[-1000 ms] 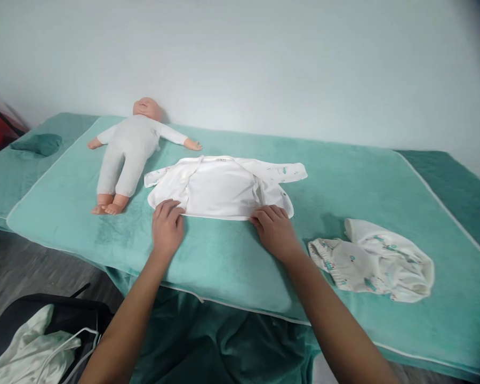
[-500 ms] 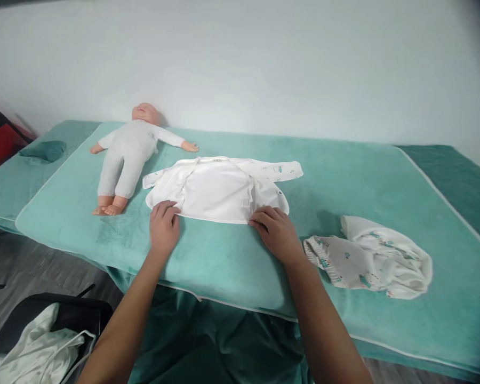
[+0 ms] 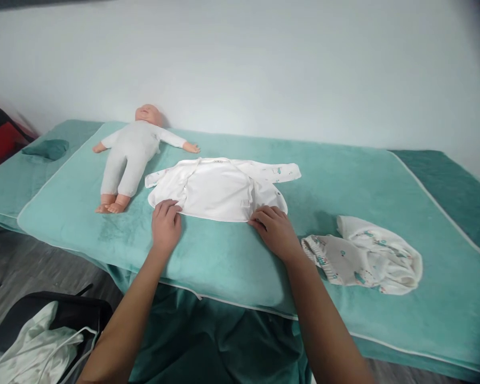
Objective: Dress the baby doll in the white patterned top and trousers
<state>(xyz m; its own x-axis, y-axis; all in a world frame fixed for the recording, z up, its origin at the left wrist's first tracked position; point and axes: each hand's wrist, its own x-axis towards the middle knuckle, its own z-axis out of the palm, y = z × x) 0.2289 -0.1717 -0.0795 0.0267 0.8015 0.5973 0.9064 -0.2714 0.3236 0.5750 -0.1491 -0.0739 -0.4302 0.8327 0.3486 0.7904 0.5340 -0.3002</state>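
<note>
A white baby shirt [image 3: 216,189] lies spread out on the bed, its front laid open and its printed sleeves stretched to both sides. My left hand [image 3: 166,224] is at the lower left part of the hem, fingers bent together on the cloth. At the hem's right part, my right hand [image 3: 274,229] pinches the edge between thumb and fingers. Both fingertips are partly hidden against the fabric. Beyond my left hand, a baby doll [image 3: 130,152] in a white body suit lies on its back with its arms out.
Right of my right hand lies a crumpled white printed garment [image 3: 364,258] on the green bed cover [image 3: 232,266]. A small green pillow [image 3: 46,149] is at the far left. Below left stands a black chair [image 3: 70,306] with pale cloth [image 3: 36,346] and a cable. A white wall [image 3: 264,69] runs behind.
The view has shifted very slightly. Both hands stay at the shirt's hem, and the shirt, doll and crumpled garment keep their places on the bed.
</note>
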